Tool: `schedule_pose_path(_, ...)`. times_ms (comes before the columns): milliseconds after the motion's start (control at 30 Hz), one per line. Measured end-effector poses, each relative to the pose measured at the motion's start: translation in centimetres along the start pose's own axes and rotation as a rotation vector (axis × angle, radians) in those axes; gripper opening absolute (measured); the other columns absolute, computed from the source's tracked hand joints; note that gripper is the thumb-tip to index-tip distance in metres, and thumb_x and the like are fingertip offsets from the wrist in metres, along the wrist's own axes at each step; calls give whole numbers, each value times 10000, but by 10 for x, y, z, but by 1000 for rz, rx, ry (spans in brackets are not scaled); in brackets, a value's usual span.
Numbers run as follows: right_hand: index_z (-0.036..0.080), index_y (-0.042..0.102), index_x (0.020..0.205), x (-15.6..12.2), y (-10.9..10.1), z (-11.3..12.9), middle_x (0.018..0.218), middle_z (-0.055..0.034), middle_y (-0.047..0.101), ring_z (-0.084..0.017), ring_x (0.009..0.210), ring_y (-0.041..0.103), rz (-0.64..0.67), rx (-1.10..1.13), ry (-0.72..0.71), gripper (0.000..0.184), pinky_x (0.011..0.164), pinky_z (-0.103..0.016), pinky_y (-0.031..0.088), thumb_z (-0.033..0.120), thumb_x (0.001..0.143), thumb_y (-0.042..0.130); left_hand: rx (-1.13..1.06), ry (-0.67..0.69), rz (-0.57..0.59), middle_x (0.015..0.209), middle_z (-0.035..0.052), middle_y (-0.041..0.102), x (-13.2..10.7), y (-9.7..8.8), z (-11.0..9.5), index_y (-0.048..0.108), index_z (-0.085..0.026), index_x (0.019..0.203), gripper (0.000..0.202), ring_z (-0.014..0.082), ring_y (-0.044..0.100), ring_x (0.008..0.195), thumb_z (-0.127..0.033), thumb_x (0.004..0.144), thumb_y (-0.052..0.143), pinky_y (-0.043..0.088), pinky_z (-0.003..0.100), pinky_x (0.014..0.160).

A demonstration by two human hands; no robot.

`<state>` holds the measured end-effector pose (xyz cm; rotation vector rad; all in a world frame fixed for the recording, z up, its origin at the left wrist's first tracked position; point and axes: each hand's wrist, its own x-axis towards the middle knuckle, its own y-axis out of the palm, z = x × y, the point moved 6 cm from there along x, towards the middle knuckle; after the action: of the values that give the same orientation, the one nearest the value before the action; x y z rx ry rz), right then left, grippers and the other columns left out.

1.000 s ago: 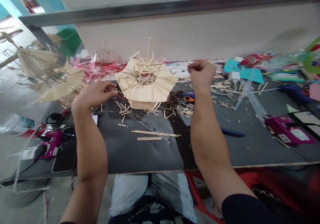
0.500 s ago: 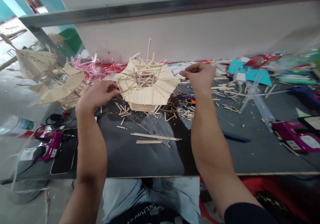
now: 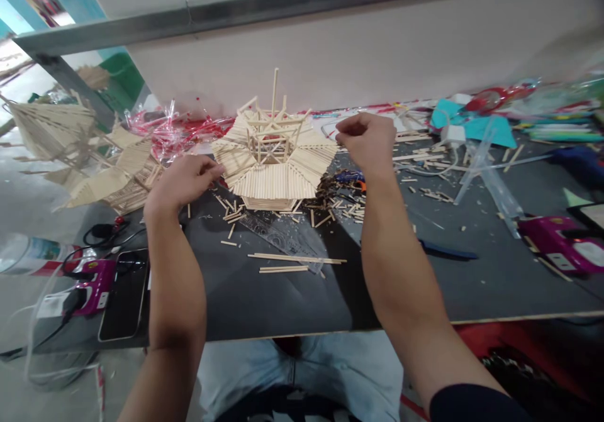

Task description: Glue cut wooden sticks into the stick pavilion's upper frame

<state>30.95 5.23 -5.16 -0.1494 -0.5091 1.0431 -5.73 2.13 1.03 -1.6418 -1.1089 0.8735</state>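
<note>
Fisted right hand (image 3: pixel 368 140) beside stick pavilion (image 3: pixel 274 161)

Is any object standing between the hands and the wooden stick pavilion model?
Nothing visible. The left hand is at the left roof edge of the pale wooden stick pavilion model; the right hand is beside its right edge.

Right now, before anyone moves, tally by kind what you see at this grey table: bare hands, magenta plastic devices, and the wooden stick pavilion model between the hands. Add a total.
Bare hands: 2, the left hand and the right hand
Magenta plastic devices: 2, one far left, one far right
Wooden stick pavilion model: 1
Total: 5
</note>
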Motion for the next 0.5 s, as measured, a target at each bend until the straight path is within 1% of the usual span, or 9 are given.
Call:
schedule_pose_path(67, 184, 715, 767, -1, 1, 0, 745, -53, 714, -246, 764, 705, 24, -130, 7, 91, 820, -468, 570, 107, 720, 723, -4, -10, -9, 862, 61, 744, 0, 1, 1, 728, -197, 910, 385, 203, 654, 782, -490, 942, 480, 430, 299, 695)
schedule_pose_path(100, 184, 714, 782, -2, 2, 1, 754, -64, 717, -254, 766, 703, 34, -211, -4, 65, 824, -481, 564, 128, 752, 698, -5, -15, -14, 868, 61, 746, 1, 1, 1, 729, -200, 903, 387, 202, 655, 786, -494, 942, 480, 432, 299, 699)
schedule_pose_path(167, 182, 715, 841, -5, 3, 5, 836, -98, 736, -286, 866, 709, 31, -351, -57, 124, 915, -529, 533, 125, 802, 612, -7, -19, -16, 870, 61, 749, 1, 1, 1, 727, -205, 886, 385, 203, 656, 786, -497, 943, 481, 433, 298, 696)
schedule_pose_path(233, 178, 714, 892, -7, 3, 10, 977, -134, 746, -318, 1046, 683, 17, -431, -127, 196, 1039, -559, 464, 102, 814, 551, -6, -20, -9, 864, 62, 751, 2, 2, -1, 723, -205, 870, 375, 204, 658, 780, -490, 937, 489, 430, 302, 690)
schedule_pose_path(300, 178, 713, 930, -9, 4, 12, 1091, -150, 737, -325, 1152, 642, 18, -429, -172, 218, 1100, -545, 415, 110, 827, 533, -4, -28, -1, 857, 63, 751, 2, 1, -2, 722, -202, 861, 364, 205, 660, 771, -485, 926, 502, 426, 309, 689)
schedule_pose_path(333, 179, 714, 942, -8, 4, 12, 1104, -148, 735, -320, 1144, 643, 20, -405, -174, 214, 1094, -530, 423, 130, 841, 532, -8, -34, 3, 854, 64, 752, 2, 1, -3, 723, -200, 861, 363, 205, 662, 768, -485, 920, 508, 425, 310, 689)
schedule_pose_path(433, 187, 712, 957, -4, 5, 4, 1005, -119, 744, -281, 995, 683, 21, -304, -118, 212, 1004, -494, 491, 210, 887, 514, -20, -50, 13, 854, 57, 757, 1, 0, -3, 737, -203, 895, 366, 204, 668, 764, -502, 897, 527, 424, 305, 680)
schedule_pose_path(500, 195, 692, 965, 0, 9, -3, 966, -101, 740, -248, 930, 694, 25, -186, -69, 224, 942, -465, 531, 282, 929, 489, -17, -58, 23, 849, 51, 761, 1, 0, -3, 743, -209, 913, 370, 203, 674, 762, -516, 882, 540, 427, 300, 677)
